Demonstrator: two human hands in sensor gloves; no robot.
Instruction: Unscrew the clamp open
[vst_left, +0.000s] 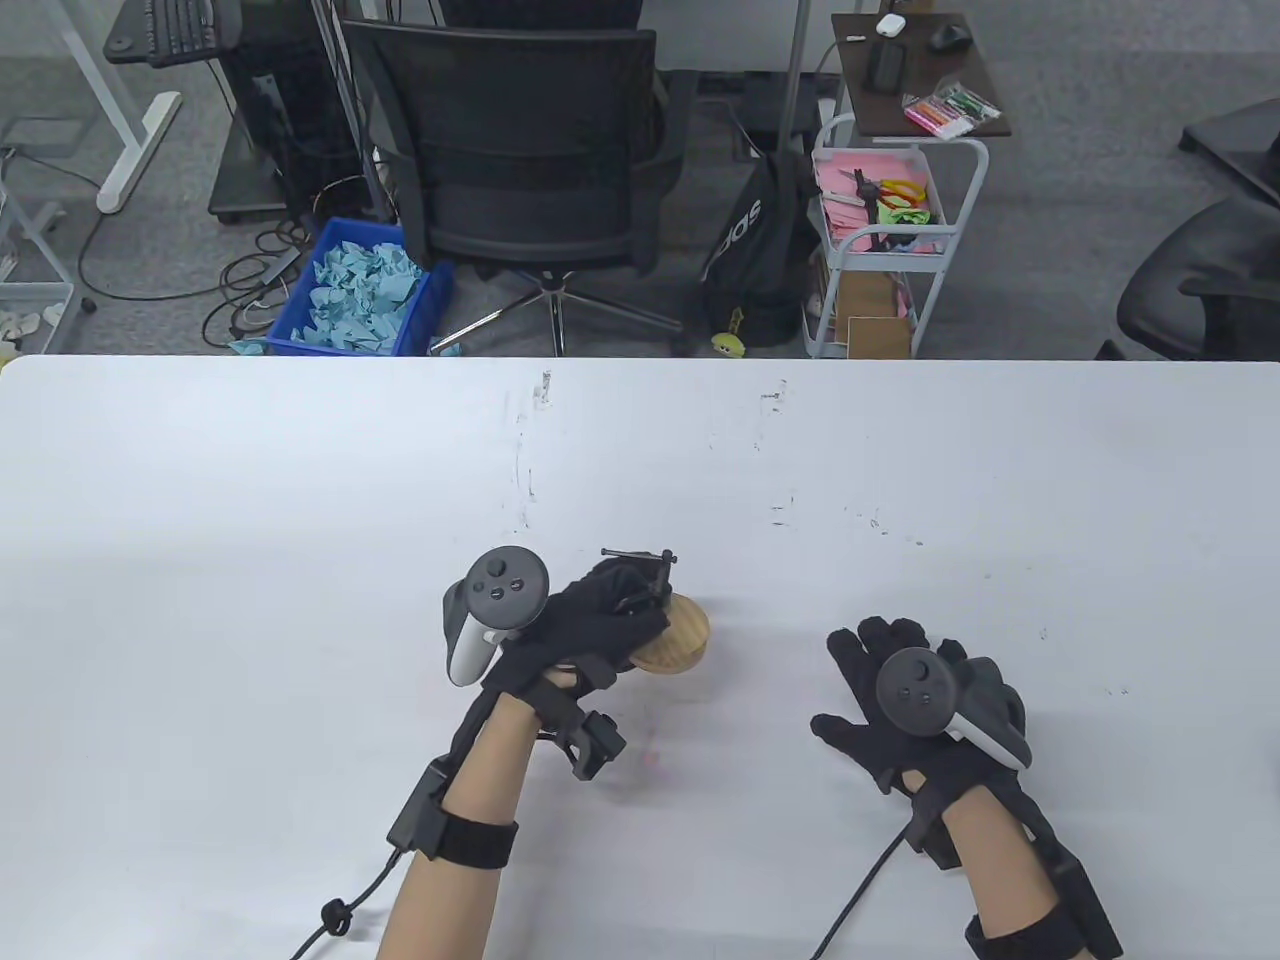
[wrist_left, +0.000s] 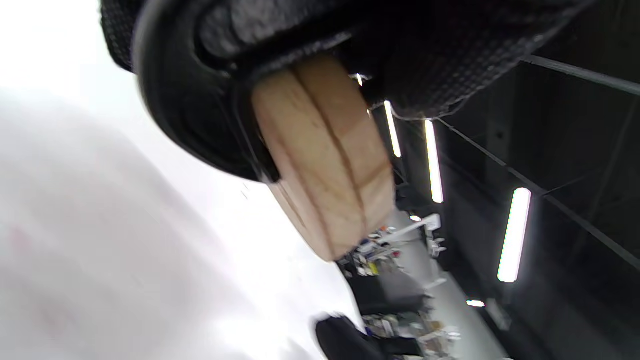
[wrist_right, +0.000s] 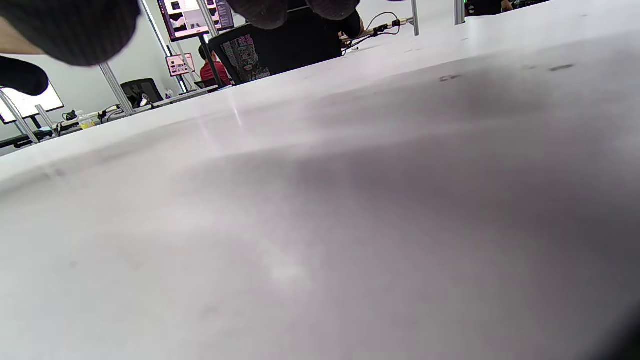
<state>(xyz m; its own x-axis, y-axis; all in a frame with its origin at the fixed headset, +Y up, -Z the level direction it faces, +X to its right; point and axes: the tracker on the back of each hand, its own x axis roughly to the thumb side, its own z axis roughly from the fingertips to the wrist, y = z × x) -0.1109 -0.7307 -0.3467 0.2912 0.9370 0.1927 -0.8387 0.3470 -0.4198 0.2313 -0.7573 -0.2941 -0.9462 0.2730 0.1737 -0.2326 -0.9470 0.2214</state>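
Observation:
My left hand (vst_left: 600, 625) grips a black metal clamp (vst_left: 645, 580) that is fixed on a round wooden disc (vst_left: 675, 640), held just above the white table (vst_left: 300, 480). The clamp's screw with its thin crossbar handle (vst_left: 638, 555) sticks up behind my fingers. In the left wrist view the disc's layered edge (wrist_left: 330, 165) shows below my gloved fingers (wrist_left: 425, 55) and the clamp's black frame (wrist_left: 185, 100). My right hand (vst_left: 890, 690) lies flat on the table, fingers spread and empty, to the right of the disc. The right wrist view shows only fingertips (wrist_right: 65, 30) over bare tabletop.
The table's far edge (vst_left: 640, 360) runs across the middle of the table view. Beyond it stand a black office chair (vst_left: 530, 150), a blue bin of paper (vst_left: 360, 290) and a white cart (vst_left: 880, 240).

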